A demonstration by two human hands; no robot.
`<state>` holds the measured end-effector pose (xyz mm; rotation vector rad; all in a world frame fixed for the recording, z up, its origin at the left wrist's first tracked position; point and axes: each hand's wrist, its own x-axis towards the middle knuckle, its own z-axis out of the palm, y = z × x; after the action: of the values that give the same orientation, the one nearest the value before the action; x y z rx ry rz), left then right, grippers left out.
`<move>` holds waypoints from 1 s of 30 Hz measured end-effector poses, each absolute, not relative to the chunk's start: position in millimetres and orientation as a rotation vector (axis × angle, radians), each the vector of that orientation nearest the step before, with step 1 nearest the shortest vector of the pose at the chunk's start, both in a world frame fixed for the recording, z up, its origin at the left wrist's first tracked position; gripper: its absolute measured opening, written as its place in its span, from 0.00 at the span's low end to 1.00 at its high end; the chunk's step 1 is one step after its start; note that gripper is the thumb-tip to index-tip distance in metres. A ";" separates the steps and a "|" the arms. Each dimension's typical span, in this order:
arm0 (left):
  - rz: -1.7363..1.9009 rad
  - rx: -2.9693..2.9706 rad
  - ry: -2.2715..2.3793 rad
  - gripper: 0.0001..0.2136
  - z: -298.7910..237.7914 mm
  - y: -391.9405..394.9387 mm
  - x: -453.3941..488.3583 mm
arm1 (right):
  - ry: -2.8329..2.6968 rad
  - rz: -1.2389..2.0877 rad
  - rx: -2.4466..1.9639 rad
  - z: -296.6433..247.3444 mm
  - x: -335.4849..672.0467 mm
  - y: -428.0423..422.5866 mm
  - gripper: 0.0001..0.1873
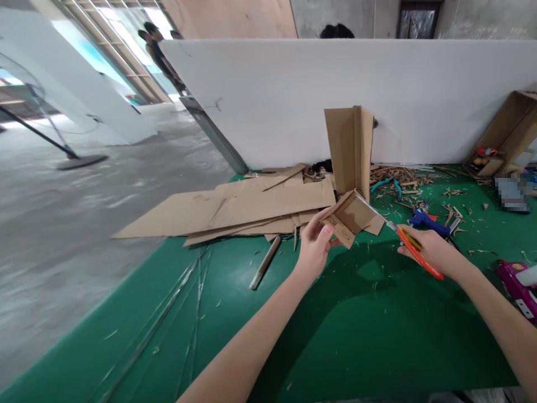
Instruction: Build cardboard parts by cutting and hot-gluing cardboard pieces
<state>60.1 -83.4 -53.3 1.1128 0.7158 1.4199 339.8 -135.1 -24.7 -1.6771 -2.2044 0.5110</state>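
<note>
My left hand (pixel 314 240) is closed around the lower left side of a small folded cardboard piece (pixel 354 212), held above the green table. It has upright walls and printing on its front flap. My right hand (pixel 430 252) grips long-nose pliers (pixel 422 258) with orange and yellow handles. Their thin silver jaws reach up and left to the cardboard's top edge; whether they clamp it I cannot tell. Just behind stands a tall folded cardboard sheet (pixel 346 148). A blue glue gun (pixel 432 223) lies beyond my right hand.
Flat cardboard sheets (pixel 251 204) overhang the table's left edge. A narrow strip (pixel 265 263) lies before them. Teal-handled pliers (pixel 386 187) rest by cardboard scraps (pixel 403 176). At right are a magenta device (pixel 518 288) and a cardboard box (pixel 503 131). A white partition (pixel 268 101) closes the back.
</note>
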 end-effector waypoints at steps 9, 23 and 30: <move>1.439 1.086 0.713 0.27 -51.9 -82.8 58.0 | -2.198 0.555 -1.655 -27.9 338.0 -135.8 0.29; 1.414 1.081 0.701 0.29 -51.1 -84.5 58.7 | -2.198 0.663 -1.542 -22.1 338.1 -141.2 0.24; 1.403 1.081 0.704 0.28 -53.9 -84.3 59.2 | -2.222 0.448 -1.602 -24.5 333.1 -139.3 0.21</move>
<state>59.2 -84.3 -53.9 1.0808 0.7040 1.4029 333.1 -139.3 -24.5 -1.6016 -2.2225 0.4476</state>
